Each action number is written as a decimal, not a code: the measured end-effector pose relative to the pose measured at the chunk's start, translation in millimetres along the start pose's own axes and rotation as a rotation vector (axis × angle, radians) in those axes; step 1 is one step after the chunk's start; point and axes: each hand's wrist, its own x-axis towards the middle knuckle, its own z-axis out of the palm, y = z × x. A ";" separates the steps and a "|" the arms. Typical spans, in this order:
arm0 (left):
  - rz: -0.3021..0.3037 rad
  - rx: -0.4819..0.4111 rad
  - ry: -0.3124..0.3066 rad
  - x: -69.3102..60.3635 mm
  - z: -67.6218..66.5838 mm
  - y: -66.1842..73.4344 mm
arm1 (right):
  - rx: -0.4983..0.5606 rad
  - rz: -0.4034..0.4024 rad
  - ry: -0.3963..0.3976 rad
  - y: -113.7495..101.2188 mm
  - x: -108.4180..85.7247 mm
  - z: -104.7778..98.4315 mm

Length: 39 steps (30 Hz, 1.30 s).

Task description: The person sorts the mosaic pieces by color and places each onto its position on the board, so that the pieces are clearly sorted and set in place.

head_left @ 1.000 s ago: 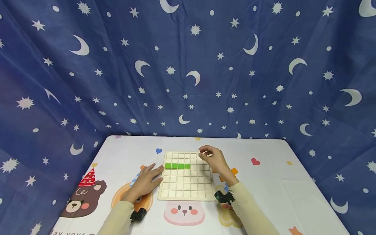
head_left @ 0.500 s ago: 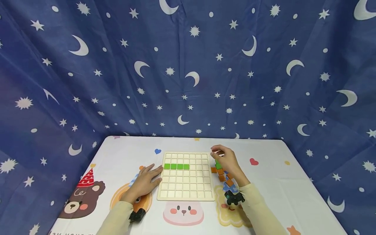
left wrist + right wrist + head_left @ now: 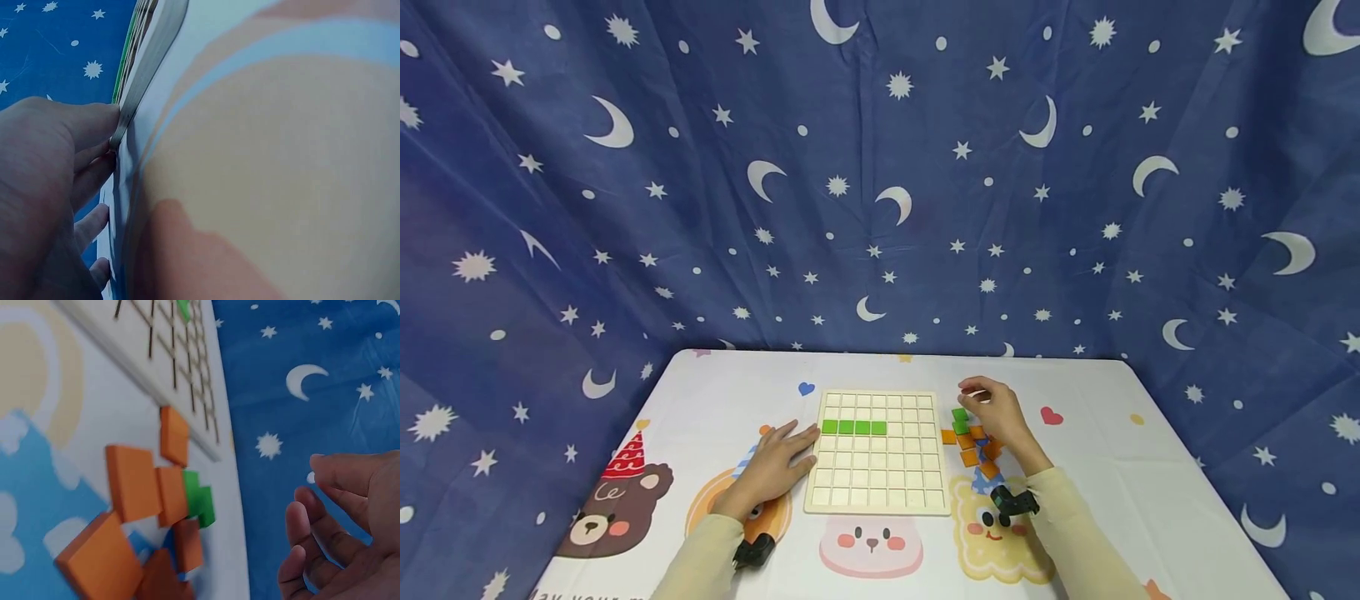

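Cluttering table (image 3: 1097, 475) beside board (image 3: 887, 479) | orange tiles (image 3: 969, 457) | 2 green tiles (image 3: 961, 427)

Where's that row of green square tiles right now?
In the head view, the row of four green square tiles lies on the cream gridded board, starting at its left edge, near the person's left hand.

A curtained booth, the wider room unclear: blue curtain (image 3: 925, 275) with moons and stars closes the far, left and right sides around a bench (image 3: 1097, 442) with cartoon prints (image 3: 617, 517).
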 end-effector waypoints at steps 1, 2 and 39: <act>-0.002 -0.002 -0.003 -0.1 0.0 0.0 | -0.006 0.006 -0.001 3.4 1.1 0.4; -0.003 -0.004 -0.004 -0.3 -0.3 0.3 | -0.016 0.014 -0.002 6.6 2.1 0.8; -0.004 -0.010 0.002 0.9 0.5 -0.4 | -0.121 0.192 -0.095 50.9 19.3 19.0</act>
